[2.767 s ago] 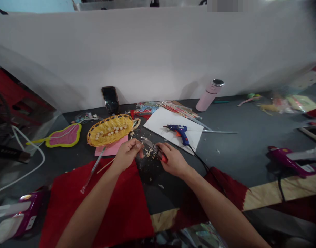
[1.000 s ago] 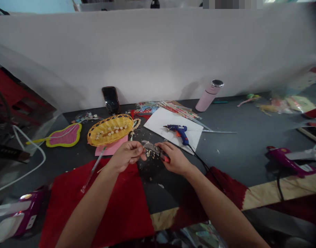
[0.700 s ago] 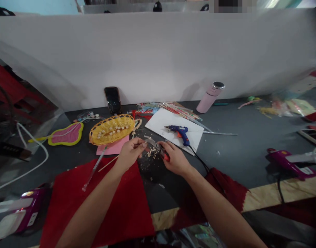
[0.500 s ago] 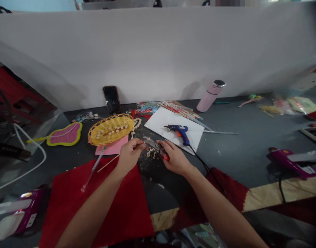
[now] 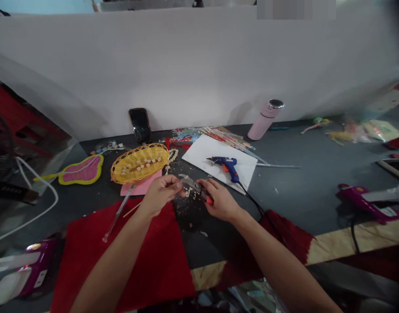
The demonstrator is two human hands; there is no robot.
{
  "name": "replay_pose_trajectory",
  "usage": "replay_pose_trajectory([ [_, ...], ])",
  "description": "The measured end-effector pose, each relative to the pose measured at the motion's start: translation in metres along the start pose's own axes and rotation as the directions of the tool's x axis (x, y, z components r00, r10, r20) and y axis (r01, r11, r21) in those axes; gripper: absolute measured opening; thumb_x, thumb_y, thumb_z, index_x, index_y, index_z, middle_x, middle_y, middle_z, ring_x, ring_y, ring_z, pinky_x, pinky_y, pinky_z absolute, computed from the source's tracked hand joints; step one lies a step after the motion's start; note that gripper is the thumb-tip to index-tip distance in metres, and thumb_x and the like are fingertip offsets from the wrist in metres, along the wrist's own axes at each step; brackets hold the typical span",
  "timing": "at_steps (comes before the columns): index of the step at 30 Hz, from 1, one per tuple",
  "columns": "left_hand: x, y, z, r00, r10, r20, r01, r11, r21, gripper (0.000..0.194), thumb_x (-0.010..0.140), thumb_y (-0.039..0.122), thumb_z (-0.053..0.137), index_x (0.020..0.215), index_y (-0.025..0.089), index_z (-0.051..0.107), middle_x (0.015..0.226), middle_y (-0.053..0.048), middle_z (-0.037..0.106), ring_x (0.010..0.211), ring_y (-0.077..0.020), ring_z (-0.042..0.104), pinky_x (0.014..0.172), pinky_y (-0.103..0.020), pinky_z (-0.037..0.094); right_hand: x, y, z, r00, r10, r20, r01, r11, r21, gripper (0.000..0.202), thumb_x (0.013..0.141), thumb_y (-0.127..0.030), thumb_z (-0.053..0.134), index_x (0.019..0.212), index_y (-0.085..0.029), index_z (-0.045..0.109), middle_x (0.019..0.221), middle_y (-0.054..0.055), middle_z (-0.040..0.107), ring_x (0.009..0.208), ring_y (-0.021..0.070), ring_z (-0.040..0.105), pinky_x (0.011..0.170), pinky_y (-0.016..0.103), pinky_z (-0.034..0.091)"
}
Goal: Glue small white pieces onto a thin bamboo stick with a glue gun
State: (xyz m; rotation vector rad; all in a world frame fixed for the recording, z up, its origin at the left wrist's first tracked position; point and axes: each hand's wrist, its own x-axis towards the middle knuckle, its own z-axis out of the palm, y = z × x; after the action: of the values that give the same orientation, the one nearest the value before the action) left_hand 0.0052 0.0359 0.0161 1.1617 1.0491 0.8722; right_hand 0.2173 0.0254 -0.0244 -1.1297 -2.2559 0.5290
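Note:
My right hand (image 5: pixel 219 200) is wrapped round red-handled pruning shears (image 5: pixel 194 187), whose metal blades point left toward my other hand. At the blade tips, my left hand (image 5: pixel 162 193) is closed in a pinch; whatever its fingers hold is too small to make out. Beneath the shears lie small pale beads or cut bits (image 5: pixel 188 191) on the dark table. A yellow woven basket (image 5: pixel 134 174) with several pale flower-like pieces in it stands beyond my left hand. A string of pale beads (image 5: pixel 172 157) lies by the basket's right end.
A blue glue gun (image 5: pixel 231 166) rests on a white board (image 5: pixel 199 150), its black cord running toward me. Red cloth (image 5: pixel 160 269) covers the near left. A phone (image 5: pixel 140 125) and a pink bottle (image 5: pixel 264 121) stand at the back. Purple devices (image 5: pixel 365 204) sit at both sides.
My left hand has shifted slightly left and down. The shears and my right hand have moved only a little; the things on the table stay put.

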Motion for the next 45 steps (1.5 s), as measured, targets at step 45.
replay_pose_trajectory([
  [45,-0.005,0.009,0.0,0.997,-0.012,0.077,0.02,0.994,-0.112,0.024,0.07,0.032,0.067,0.067,0.014,0.051,0.055,-0.001,0.06,0.036,-0.0015,0.032,0.036,-0.016,0.02,0.0,0.006,0.003,0.998,-0.051,-0.029,0.051,0.999,-0.002,0.064,0.064,-0.005,0.051,0.126,-0.018,0.041,0.117,0.011,0.051,0.109,0.022,0.048,0.096,0.037,0.042],
])
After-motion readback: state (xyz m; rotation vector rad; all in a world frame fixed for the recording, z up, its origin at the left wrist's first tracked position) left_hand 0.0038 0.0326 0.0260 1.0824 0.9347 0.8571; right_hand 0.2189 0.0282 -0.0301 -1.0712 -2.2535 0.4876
